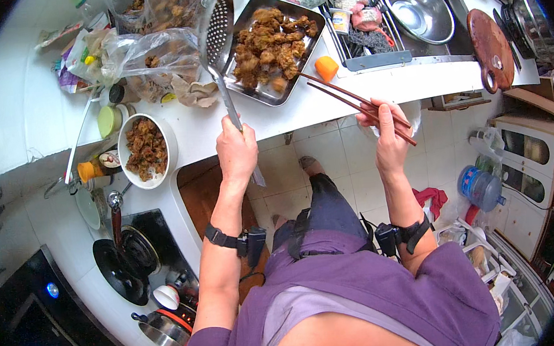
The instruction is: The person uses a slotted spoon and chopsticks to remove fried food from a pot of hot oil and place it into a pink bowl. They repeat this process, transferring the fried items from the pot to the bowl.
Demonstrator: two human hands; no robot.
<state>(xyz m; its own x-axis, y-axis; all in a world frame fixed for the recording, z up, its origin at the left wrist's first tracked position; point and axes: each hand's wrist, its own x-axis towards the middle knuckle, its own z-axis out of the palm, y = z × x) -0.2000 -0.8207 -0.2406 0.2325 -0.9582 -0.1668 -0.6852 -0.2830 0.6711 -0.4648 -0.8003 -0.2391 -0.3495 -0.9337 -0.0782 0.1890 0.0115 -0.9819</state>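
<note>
My left hand (236,152) grips the handle of a perforated metal skimmer (219,28), whose bowl is raised at the left edge of a rectangular steel tray (277,99). Brown fried pieces (269,43) are heaped in that tray, and a few near its front look blurred. Between the fingers of my right hand (386,125) are dark wooden chopsticks (349,97), spread a little apart. One tip reaches the tray's right side; I see nothing pinched between them. A white bowl (173,150) with more fried pieces (144,148) stands left of my left hand.
Plastic bags (165,46) crowd the counter's back left. An orange vegetable piece (326,68) lies right of the tray. Beyond are a sink rack (376,61), a steel basin (419,9) and a round wooden board (490,47). A black wok (121,273) sits on the stove at left.
</note>
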